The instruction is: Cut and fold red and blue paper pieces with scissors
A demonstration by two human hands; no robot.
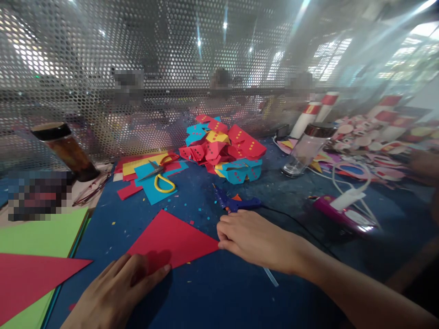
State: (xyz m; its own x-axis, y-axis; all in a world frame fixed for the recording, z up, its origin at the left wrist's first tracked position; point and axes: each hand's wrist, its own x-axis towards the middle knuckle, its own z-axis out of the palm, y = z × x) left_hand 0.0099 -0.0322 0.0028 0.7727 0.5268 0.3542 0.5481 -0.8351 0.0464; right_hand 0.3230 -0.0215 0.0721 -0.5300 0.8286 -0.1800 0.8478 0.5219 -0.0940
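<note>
Left hand (pixel 120 288), lower centre-left of frame: flat, palm down, fingers loosely together, fingertips pressing the near edge of the red paper triangle (pixel 171 240). It grips nothing.

Right hand (pixel 254 237), centre: fingers curled narrow, tips pinching or pressing the triangle's right-hand corner. Cannot tell whether the corner is lifted off the table (pixel 212 292).

Red paper triangle: lies flat on the blue table, middle of the frame, between the two hands. It is plain, with no cuts, no small coloured squares and no glue visible.

Surroundings:
- pile of folded paper pieces (pixel 224 148), upper centre: red, blue and yellow, many bearing rows of small squares.
- scissors (pixel 161 176), yellow-handled, left of the pile, resting on offcuts.
- blue glue gun (pixel 235 203), just above the right hand, untouched.
- green sheets (pixel 44 233) with another red sheet (pixel 27 278) on top, lower left.
- small paper scraps scattered over the table.

Progress, as judged: a good number of pieces look finished and heaped. The piece under the hands appears to be at an early stage, flattened to a triangle only. By comparison with the pile, further shaping and the small squares look to remain. Uncut stock at lower left suggests more pieces are yet to be started.
</note>
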